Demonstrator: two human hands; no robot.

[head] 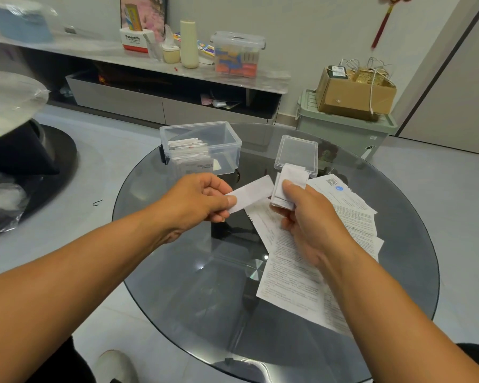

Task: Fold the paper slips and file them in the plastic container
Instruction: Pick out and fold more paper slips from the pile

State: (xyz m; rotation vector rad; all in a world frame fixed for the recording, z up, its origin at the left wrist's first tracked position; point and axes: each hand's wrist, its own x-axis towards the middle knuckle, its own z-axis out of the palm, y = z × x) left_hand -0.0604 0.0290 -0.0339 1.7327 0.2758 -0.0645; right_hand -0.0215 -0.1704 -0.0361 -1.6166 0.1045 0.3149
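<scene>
Over the table [177, 286], left hand [197, 199] pinches a slip [253, 195], right hand [304, 214] grips a wad [289, 186]; box [227, 139] just beyond; light, limp paper, likely best pinched at edges.

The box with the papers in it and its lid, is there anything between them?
No, in the head view only bare glass table shows between the plastic box and its lid. Both hands hold their slips nearer the camera.
</scene>
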